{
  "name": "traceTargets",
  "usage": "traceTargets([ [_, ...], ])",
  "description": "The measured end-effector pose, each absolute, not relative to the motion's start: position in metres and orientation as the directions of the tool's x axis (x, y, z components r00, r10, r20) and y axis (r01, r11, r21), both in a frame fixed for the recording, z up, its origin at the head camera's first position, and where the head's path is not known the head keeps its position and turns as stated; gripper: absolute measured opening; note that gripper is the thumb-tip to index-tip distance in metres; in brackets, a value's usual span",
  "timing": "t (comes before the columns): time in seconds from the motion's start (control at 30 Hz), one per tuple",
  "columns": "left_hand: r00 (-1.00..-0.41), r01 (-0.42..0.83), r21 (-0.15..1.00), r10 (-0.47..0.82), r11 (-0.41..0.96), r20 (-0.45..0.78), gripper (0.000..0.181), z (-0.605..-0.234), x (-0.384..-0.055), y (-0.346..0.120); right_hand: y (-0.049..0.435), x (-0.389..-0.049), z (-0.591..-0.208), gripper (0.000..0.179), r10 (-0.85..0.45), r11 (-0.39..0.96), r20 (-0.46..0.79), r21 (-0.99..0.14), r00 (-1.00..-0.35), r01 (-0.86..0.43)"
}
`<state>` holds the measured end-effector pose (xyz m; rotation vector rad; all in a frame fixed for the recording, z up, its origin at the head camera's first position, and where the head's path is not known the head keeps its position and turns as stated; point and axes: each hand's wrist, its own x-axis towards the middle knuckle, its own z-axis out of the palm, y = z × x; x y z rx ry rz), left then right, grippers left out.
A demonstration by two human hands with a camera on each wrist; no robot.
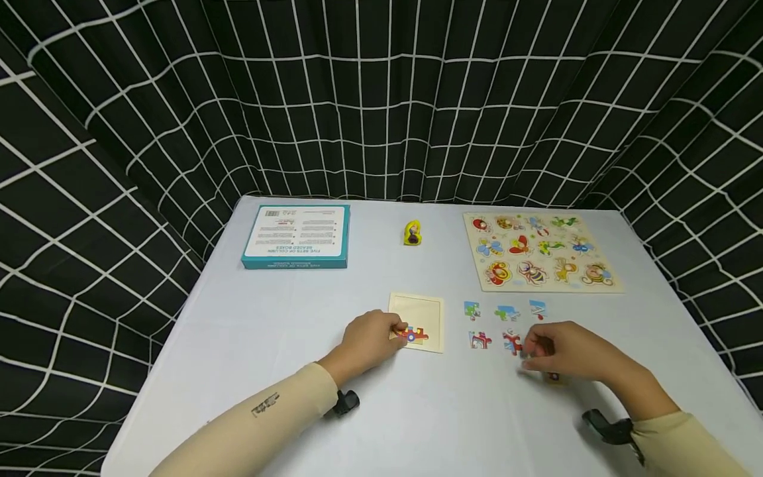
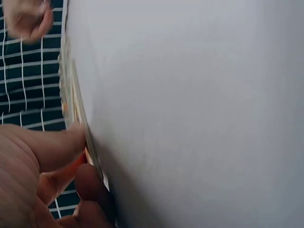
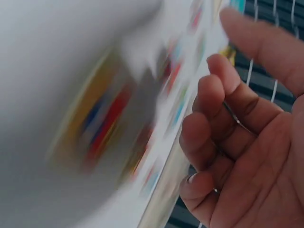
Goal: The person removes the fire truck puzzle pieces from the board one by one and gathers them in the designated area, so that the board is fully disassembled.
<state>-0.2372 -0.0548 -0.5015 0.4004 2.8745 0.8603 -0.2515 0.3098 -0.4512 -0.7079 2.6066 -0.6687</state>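
My left hand (image 1: 371,339) grips the left edge of a small square wooden puzzle tray (image 1: 426,305) between thumb and fingers. Inside the tray's lower part, by the fingertips, lie red, yellow and blue jigsaw pieces (image 1: 415,334). In the left wrist view the thumb (image 2: 64,145) presses on the tray's edge. My right hand (image 1: 572,348) hovers over the table with loosely bent fingers and nothing in them. Beneath it, partly hidden, lies a jigsaw piece (image 1: 554,377), blurred in the right wrist view. A red jigsaw piece (image 1: 512,342) lies just left of the right fingertips.
Several more jigsaw pieces (image 1: 479,340) lie in rows right of the tray. Behind them is a wooden insect peg board (image 1: 485,281). A teal box (image 1: 295,232) sits at the back left, a small yellow toy (image 1: 412,233) at the back middle. Gridded black curtains (image 1: 387,99) surround the table.
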Motion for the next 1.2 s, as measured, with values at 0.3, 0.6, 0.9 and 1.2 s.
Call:
traceTargets([
  [0.3, -0.968, 0.224, 0.542, 0.250, 0.810, 0.026, 0.022, -0.503, -0.228, -0.052, 0.192, -0.261, -0.467, 0.010, -0.668, 0.694, -0.111, -0.451, -0.736, -0.562],
  [0.6, -0.965, 0.193, 0.558, 0.260, 0.807, -0.043, 0.027, -0.499, -0.238, -0.059, 0.153, -0.260, -0.476, 0.008, -0.586, 0.769, -0.004, -0.317, -0.810, -0.555],
  [0.9, -0.950, 0.196, 0.582, 0.299, 0.789, -0.085, 0.019, -0.499, -0.243, -0.065, 0.151, -0.267, -0.476, 0.015, -0.598, 0.744, 0.042, -0.342, -0.800, -0.574],
  [1.2, -0.926, 0.216, 0.598, 0.356, 0.772, -0.125, 0.022, -0.499, -0.248, -0.066, 0.155, -0.272, -0.476, 0.008, -0.574, 0.761, -0.009, -0.375, -0.819, -0.529],
])
